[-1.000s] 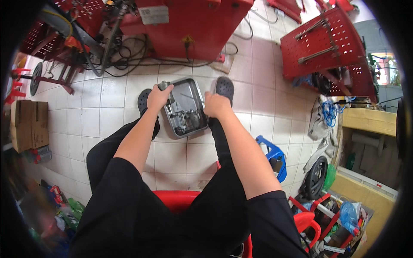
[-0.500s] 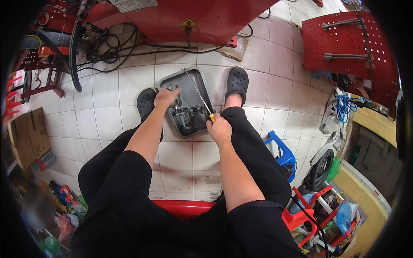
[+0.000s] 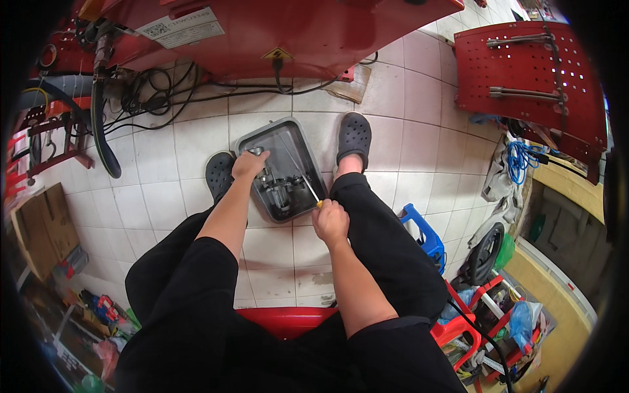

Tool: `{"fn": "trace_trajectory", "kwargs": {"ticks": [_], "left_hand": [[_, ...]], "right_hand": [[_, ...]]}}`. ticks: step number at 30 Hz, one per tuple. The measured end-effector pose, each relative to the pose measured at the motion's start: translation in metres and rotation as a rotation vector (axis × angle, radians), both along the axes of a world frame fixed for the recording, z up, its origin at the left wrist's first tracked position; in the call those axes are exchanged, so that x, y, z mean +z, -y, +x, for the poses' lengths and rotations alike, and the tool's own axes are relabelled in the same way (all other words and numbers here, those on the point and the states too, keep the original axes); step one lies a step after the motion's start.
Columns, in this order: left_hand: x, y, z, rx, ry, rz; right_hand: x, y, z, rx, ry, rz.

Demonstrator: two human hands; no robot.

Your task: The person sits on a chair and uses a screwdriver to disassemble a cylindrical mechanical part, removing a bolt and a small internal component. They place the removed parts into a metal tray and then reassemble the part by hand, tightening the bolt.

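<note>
A grey metal tray [image 3: 313, 152] rests on the floor between my feet. Inside it, at the near end, lie dark and silvery metal machine parts [image 3: 280, 195]. My left hand [image 3: 246, 165] reaches over the tray's left rim with its fingers closed on a round metal part [image 3: 256, 151], whose lower side is hidden. By the tray's near right corner, my right hand [image 3: 331, 221] is wrapped round the yellow handle of a long, thin screwdriver [image 3: 305, 177]. Its shaft slants across the tray toward the far left.
Dark clogs [image 3: 354, 137] on my feet flank the tray. Ahead stands a red machine [image 3: 288, 42] with black cables [image 3: 154, 92]. A blue stool [image 3: 424, 237] is to the right, a red perforated cabinet [image 3: 524, 78] far right, a cardboard box [image 3: 46, 219] left.
The view has shifted, so the tray appears lower. My right hand has drawn the screwdriver back toward me, its tip no longer near the far rim. My left hand stays on the round part.
</note>
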State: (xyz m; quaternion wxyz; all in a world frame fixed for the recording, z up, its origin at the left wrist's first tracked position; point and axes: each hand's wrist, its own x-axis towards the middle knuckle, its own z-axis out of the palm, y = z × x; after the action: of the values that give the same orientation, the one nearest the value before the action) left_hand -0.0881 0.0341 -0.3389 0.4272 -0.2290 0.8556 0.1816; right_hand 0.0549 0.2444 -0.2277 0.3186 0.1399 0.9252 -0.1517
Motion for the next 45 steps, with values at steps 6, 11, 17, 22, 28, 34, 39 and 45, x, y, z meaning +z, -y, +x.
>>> {"fn": "trace_trajectory", "kwargs": {"ticks": [6, 11, 17, 22, 28, 34, 39, 45], "left_hand": [[-0.005, 0.000, -0.004, -0.036, 0.038, 0.015], [-0.007, -0.002, 0.003, -0.038, -0.016, -0.050], [-0.010, -0.003, 0.008, -0.158, 0.047, -0.093], [0.005, -0.010, 0.006, -0.186, 0.073, -0.078], [0.000, -0.009, 0.010, -0.207, 0.044, -0.104], [0.001, -0.006, 0.009, -0.156, 0.008, -0.120], [0.001, -0.007, 0.009, -0.054, -0.166, -0.172], [0.003, 0.005, 0.017, 0.053, -0.409, -0.065]], "right_hand": [[-0.020, 0.006, 0.008, -0.062, -0.043, 0.036], [-0.054, 0.012, 0.015, -0.026, -0.047, 0.171], [-0.080, 0.017, 0.007, 0.165, 0.103, 0.364], [-0.090, 0.014, -0.003, 0.230, 0.277, 0.340], [-0.096, 0.015, -0.007, 0.245, 0.268, 0.326], [-0.090, 0.017, -0.016, 0.218, 0.279, 0.310], [-0.085, 0.021, -0.018, 0.141, 0.230, 0.317], [-0.074, 0.028, -0.021, -0.029, 0.001, 0.136]]}}
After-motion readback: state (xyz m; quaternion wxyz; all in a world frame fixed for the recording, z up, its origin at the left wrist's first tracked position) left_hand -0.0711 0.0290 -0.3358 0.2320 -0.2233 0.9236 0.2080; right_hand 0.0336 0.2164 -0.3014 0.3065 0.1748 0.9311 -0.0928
